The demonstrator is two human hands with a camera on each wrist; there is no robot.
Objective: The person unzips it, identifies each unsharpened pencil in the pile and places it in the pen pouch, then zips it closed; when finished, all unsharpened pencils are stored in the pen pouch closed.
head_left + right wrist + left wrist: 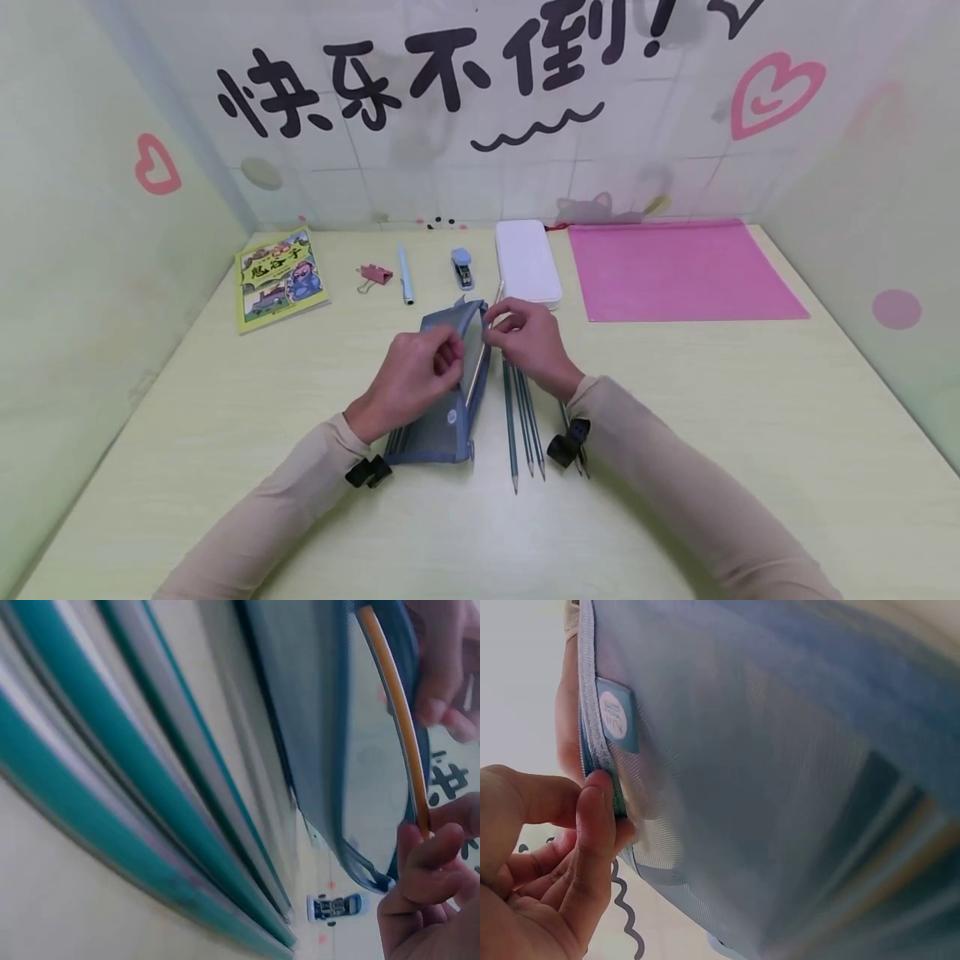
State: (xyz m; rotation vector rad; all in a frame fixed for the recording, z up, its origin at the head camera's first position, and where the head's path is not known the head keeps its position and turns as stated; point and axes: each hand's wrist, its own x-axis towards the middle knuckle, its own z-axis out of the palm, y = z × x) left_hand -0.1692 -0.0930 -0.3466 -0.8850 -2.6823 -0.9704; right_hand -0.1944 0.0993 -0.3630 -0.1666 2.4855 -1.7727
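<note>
1. Head view: at the middle of the frame a blue mesh pencil pouch (pixel 442 392) lies on the tabletop (pixel 675 467). The left hand (pixel 416 375) pinches the pouch's opened edge and lifts it. The right hand (pixel 528 333) pinches a pale wooden pencil (pixel 480 358) near its upper end, its lower part lying along the pouch's mouth. I judge the step in hand to be feeding this pencil into the pouch. The next move calls for sliding it lengthwise while the mouth stays held apart. Just right of the pouch lie several green pencils (pixel 525 425), partly under the right wrist, so their number is unsure. Along the upper part of the frame lie a booklet (pixel 279 279), a pink binder clip (pixel 375 276), a pen (pixel 405 273), a small stapler (pixel 462 267), a white case (pixel 527 262) and a pink folder (pixel 682 271).

2. Left wrist view: the thumb and forefinger pinch the zip edge at the left of the frame, below a small label (pixel 616 714). The mesh fills nearly everything, and what lies inside is a blur of stripes.

3. Right wrist view: at the right edge the fingertips (pixel 427 851) pinch the wooden pencil, which runs up along the pouch's rim. The green pencils streak across the left, too blurred to count.
</note>
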